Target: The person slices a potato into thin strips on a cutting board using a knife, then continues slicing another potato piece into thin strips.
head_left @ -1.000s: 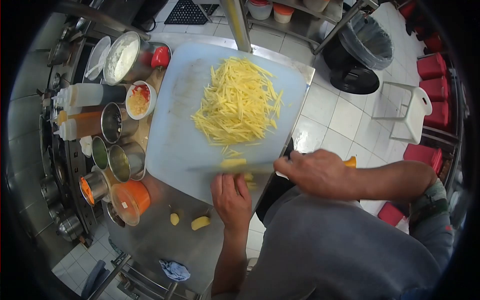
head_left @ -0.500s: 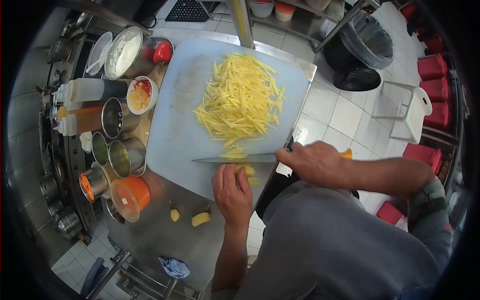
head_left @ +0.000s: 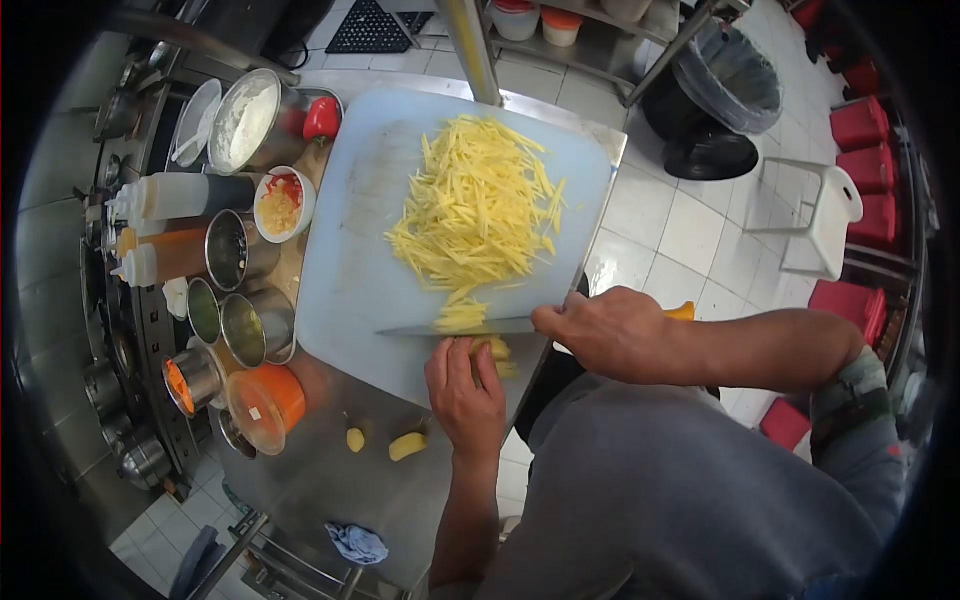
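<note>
A heap of yellow potato strips [head_left: 480, 205] covers the upper middle of a white cutting board [head_left: 350, 290]. My right hand [head_left: 610, 335] is wrapped round the handle of a knife [head_left: 430, 330]; its yellow end shows behind the fist. The blade, slightly blurred, points left across the board's near part. Just beyond it lie freshly cut strips [head_left: 460, 315]. On the near side, my left hand [head_left: 467, 390] presses with bent fingers on a stack of potato slices [head_left: 493, 350], partly hidden by the fingers. Its fingertips are close to the blade.
Left of the board stand squeeze bottles [head_left: 190, 195], a bowl of chopped garlic and red pepper [head_left: 283, 205], a flour bowl [head_left: 243, 125], a red bell pepper [head_left: 321, 118] and an orange tub [head_left: 270, 405]. Two potato pieces [head_left: 407, 446] and a blue cloth [head_left: 357, 543] lie on the steel table.
The knife and my right hand have shifted slightly left and nearer to me. My left hand stays on the potato slices. The whole view has moved a little.
</note>
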Tool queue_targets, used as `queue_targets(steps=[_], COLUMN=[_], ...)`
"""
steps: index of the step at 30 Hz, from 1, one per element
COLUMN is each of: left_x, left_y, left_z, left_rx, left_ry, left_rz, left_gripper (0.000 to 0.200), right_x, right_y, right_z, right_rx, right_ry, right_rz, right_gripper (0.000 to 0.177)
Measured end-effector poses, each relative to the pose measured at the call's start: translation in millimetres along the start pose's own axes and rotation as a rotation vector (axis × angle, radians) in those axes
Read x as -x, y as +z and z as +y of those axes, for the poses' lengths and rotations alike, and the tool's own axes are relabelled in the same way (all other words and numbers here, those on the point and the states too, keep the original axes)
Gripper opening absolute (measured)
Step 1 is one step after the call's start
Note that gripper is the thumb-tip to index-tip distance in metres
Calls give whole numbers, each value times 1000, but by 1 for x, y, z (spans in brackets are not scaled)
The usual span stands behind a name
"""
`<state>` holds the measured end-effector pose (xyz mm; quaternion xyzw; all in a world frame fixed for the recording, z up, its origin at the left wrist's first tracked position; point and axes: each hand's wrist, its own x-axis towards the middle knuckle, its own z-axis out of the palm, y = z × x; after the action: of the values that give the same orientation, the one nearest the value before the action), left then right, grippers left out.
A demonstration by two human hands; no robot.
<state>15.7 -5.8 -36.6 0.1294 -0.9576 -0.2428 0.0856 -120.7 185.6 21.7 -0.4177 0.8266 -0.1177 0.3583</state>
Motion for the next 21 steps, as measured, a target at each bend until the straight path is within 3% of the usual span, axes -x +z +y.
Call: queue_targets(steps=[3,9,15,21], left_x=[2,1,5,-1], left_y=[-2,-2,0,0], left_z=[-5,-2,-8,-5], left_rx=[4,34,34,46], left_ry=[-11,0,-7,11], left_rz=[-31,13,-11,23], left_gripper=[22,22,21,19], right_x=[12,-5,25,8], right_y=[-3,11,-14,-4], right_z=[-3,5,-5,-5], right_rx=[-68,-58,-49,-63], right_ry=[49,-49,106,-18], right_rz=[-52,39,-144,-10], right_gripper=[28,29,28,27])
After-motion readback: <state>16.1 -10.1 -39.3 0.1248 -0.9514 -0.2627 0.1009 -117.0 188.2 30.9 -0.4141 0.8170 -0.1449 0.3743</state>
